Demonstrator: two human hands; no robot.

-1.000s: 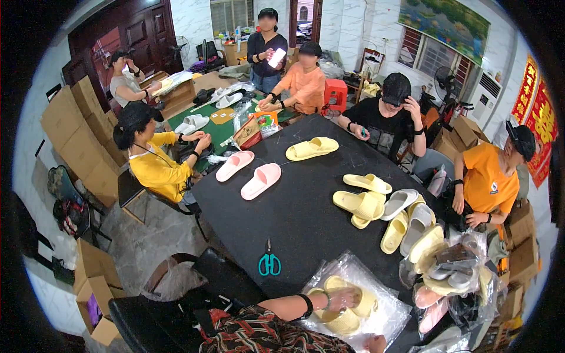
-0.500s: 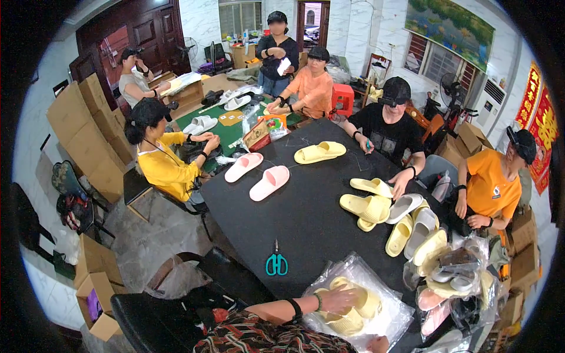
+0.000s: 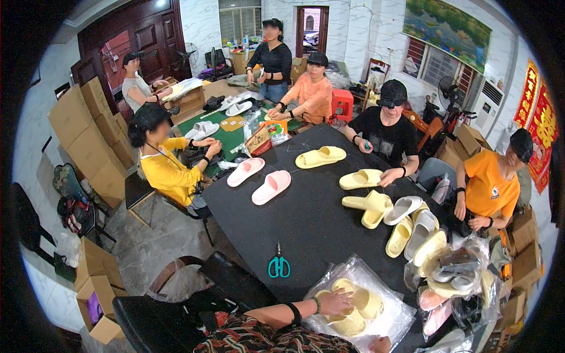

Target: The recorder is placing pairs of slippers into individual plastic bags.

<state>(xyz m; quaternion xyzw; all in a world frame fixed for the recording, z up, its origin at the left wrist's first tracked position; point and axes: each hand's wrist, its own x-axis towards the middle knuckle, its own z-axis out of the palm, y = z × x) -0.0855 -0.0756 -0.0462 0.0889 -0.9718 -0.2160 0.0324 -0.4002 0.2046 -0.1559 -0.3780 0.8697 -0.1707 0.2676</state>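
My left hand point(image 3: 336, 302) lies flat over a pair of yellow slippers point(image 3: 369, 303), its fingers stretched out across them. Under and around the slippers spreads a clear plastic bag point(image 3: 395, 315); whether they are inside it or on top, I cannot tell. At the bag's near edge, close to the lower rim of the view, my right hand point(image 3: 380, 345) is only partly visible, its fingers curled closed on the plastic. Teal-handled scissors point(image 3: 279, 266) rest on the black table to the left of the bag.
Loose yellow and grey slippers point(image 3: 421, 232) and a heap of bagged pairs point(image 3: 456, 276) lie to the right. Pink slippers point(image 3: 271, 187) sit farther off. Across the black table point(image 3: 247, 226), a co-worker's hand point(image 3: 391, 176) touches a yellow slipper point(image 3: 360, 179). A black chair point(image 3: 147, 320) stands at my left.
The co-worker opposite has shifted a yellow slipper left and away from the pile. Behind, the standing person has changed arm position. My hands stay almost in place.
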